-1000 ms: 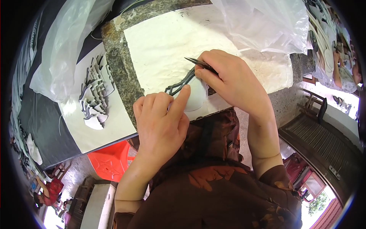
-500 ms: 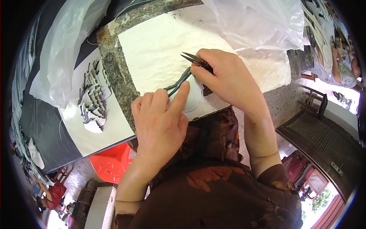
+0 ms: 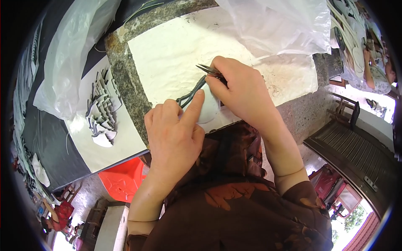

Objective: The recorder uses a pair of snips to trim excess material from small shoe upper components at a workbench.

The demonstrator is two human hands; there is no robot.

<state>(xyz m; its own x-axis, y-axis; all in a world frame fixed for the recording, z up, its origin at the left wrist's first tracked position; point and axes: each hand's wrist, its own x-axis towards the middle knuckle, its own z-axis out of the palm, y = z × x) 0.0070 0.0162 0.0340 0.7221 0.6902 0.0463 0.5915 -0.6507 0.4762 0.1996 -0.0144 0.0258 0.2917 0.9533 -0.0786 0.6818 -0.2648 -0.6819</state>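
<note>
A white curved piece (image 3: 210, 104) with a dark grey edging strip (image 3: 193, 93) lies on the pale sheet near the board's front edge. My left hand (image 3: 173, 136) rests on it, index finger stretched out and pressing beside the strip, the other fingers loosely bent. At the strip's upper end is my right hand (image 3: 238, 85), closed, with thumb and index finger meeting there. It also holds dark scissors (image 3: 212, 72), their pointed blades sticking out to the left above the strip. My right palm hides the scissors' handles.
Left of the stone board (image 3: 119, 54), a stack of white pieces with dark edges (image 3: 102, 106) lies on a cream sheet (image 3: 121, 146). Clear plastic bags (image 3: 63, 71) lie at the far left and far right. A red stool (image 3: 123, 178) stands below the table.
My right hand has shifted slightly left, carrying the scissors along the strip's upper end. The scissors' blades look closer together. My left hand stays nearly in place.
</note>
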